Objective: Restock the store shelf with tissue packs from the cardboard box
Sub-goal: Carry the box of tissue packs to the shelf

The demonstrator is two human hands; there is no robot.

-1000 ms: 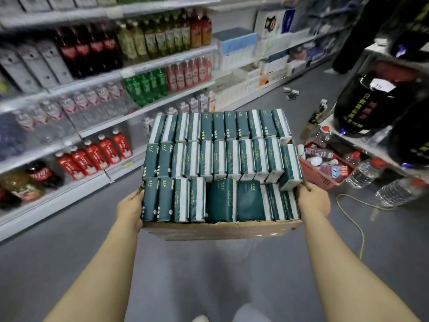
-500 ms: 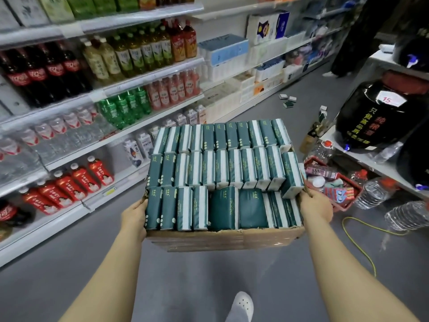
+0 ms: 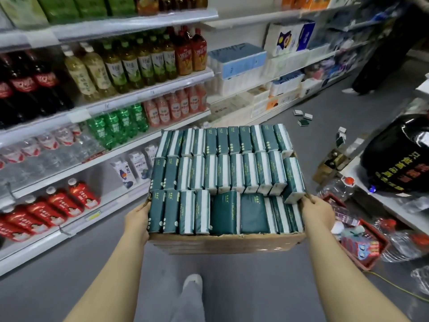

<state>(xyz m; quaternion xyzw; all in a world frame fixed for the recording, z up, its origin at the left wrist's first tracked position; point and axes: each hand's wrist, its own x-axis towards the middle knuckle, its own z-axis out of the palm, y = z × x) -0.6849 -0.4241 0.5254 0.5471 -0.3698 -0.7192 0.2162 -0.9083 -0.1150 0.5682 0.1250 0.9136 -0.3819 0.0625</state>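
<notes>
Gripped cardboard box (image 3: 227,244) by both side walls. Left hand (image 3: 137,219) clamped on left wall near the front corner, fingertips hidden behind it. Right hand (image 3: 318,212) curled over right rim, thumb touching the end pack. Both closed tight on the box, nothing else held. Between the hands, box up off the floor, crammed with dark green tissue packs (image 3: 222,173) standing on edge in three rows, two in the nearest row turned face-up. Below the grip, one shoe (image 3: 192,282) on grey floor. Left of left hand, store shelf (image 3: 148,92) lined with drink bottles (image 3: 116,126). Beyond the box, a few loose packs (image 3: 303,117) on the floor. Right of right hand, red basket (image 3: 362,249) and yellow cable (image 3: 394,284).
</notes>
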